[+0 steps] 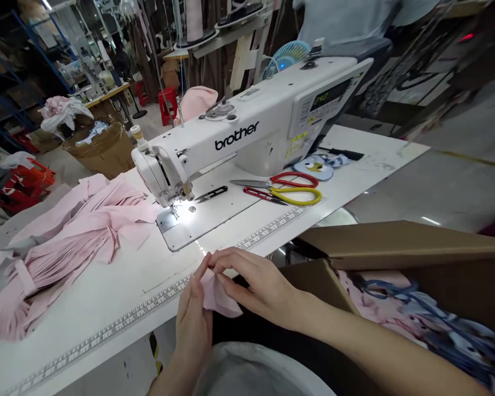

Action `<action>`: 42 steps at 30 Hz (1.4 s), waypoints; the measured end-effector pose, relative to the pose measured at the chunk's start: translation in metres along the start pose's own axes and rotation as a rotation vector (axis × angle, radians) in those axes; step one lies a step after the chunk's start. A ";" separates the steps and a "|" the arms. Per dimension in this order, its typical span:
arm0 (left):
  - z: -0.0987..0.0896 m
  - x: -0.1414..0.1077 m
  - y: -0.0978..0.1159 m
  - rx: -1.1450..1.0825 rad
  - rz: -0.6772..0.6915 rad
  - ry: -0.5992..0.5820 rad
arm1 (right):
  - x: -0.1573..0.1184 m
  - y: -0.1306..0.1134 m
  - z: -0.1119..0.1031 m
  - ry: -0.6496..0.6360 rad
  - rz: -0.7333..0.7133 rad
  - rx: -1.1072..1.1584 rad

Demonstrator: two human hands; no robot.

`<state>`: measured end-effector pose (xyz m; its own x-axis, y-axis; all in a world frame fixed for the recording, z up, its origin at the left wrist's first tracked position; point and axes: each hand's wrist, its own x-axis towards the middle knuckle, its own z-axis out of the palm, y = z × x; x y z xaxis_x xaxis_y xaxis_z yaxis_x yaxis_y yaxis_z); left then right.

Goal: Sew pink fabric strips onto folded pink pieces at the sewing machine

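Note:
Between my two hands, just off the table's front edge, is a small piece of pink fabric [218, 297]. My left hand [196, 308] pinches its left side, thumb against fingers. My right hand [259, 283] closes on its upper edge with thumb and fingertips. The fabric's lower corner hangs loose to the right. Beyond the hands stands a white sewing machine [247, 143], its lamp lighting the needle plate [177, 234]. A layered heap of pink fabric pieces [78, 236] lies to the left of the needle.
Black thread snips [212, 193], scissors with red and yellow handles [297, 187] and red snips [264, 195] lie on the table. A printed ruler [148, 305] runs along its front edge. At right, an open cardboard box [396, 242] holds pink and blue pieces.

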<state>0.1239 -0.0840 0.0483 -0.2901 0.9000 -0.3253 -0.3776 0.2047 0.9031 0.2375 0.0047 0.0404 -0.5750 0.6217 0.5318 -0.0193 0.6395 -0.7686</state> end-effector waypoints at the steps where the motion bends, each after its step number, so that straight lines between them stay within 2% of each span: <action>1: -0.003 0.001 0.001 0.043 -0.010 -0.033 | 0.001 -0.001 -0.006 -0.049 0.071 0.052; 4: -0.007 0.005 0.006 0.021 -0.133 -0.190 | 0.004 -0.004 -0.019 -0.174 0.252 0.138; 7: -0.005 0.010 0.005 -0.113 -0.277 -0.282 | 0.007 -0.005 -0.024 -0.244 0.245 0.151; 12: -0.005 0.013 0.000 -0.150 -0.269 -0.271 | 0.010 -0.002 -0.030 -0.369 0.282 0.248; 14: -0.007 0.013 0.003 -0.137 -0.266 -0.257 | 0.011 0.001 -0.034 -0.420 0.372 0.391; 17: -0.012 0.012 0.013 -0.136 -0.273 -0.238 | 0.011 0.010 -0.039 -0.506 0.582 0.741; 19: -0.015 0.010 0.020 -0.153 -0.281 -0.230 | 0.009 0.018 -0.040 -0.622 0.690 0.927; 21: -0.019 0.009 0.026 -0.156 -0.314 -0.270 | 0.007 0.026 -0.041 -0.790 0.762 0.995; 23: -0.023 0.006 0.027 -0.141 -0.370 -0.356 | 0.005 0.030 -0.042 -0.953 0.811 0.948; 25: -0.025 0.004 0.026 -0.106 -0.429 -0.438 | 0.004 0.030 -0.043 -1.048 0.759 0.846; 28: -0.023 0.003 0.019 -0.058 -0.548 -0.528 | 0.006 0.022 -0.044 -0.980 0.566 0.794; 29: -0.022 0.003 0.016 -0.059 -0.580 -0.543 | 0.007 0.018 -0.043 -0.941 0.555 0.812; 31: -0.019 0.004 0.012 -0.061 -0.597 -0.516 | 0.006 0.012 -0.041 -0.884 0.625 0.850; 33: -0.017 0.005 0.010 -0.029 -0.545 -0.446 | 0.003 0.007 -0.038 -0.826 0.696 0.821; 35: -0.018 0.004 0.010 0.060 -0.507 -0.404 | -0.001 0.005 -0.037 -0.754 0.700 0.738; 38: -0.019 0.002 0.013 0.249 -0.456 -0.396 | -0.006 0.004 -0.036 -0.682 0.639 0.612; 42: -0.011 0.002 0.017 0.460 -0.291 -0.321 | -0.009 0.000 -0.035 -0.584 0.514 0.363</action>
<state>0.1074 -0.0834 0.0600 0.0734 0.8384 -0.5401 0.0358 0.5390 0.8415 0.2712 0.0148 0.0485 -0.9110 0.3987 -0.1056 0.1558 0.0955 -0.9832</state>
